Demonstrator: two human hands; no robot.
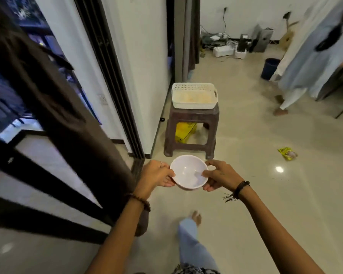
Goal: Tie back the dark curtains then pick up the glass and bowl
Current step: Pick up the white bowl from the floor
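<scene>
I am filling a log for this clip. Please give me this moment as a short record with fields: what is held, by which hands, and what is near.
held: white bowl, empty inside as far as visible
left hand: grips the bowl's left rim
right hand: grips the bowl's right rim
glass: not visible
ahead: brown stool with a white basket on top
under stool: yellow bag
left side: dark curtain by the window
floor: yellow packet, blue bucket

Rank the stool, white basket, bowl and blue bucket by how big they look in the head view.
1. stool, clearly largest.
2. white basket and bowl look alike; the bowl is nearer the camera, so I won't rank them.
3. blue bucket, smallest, but also farthest away.
</scene>
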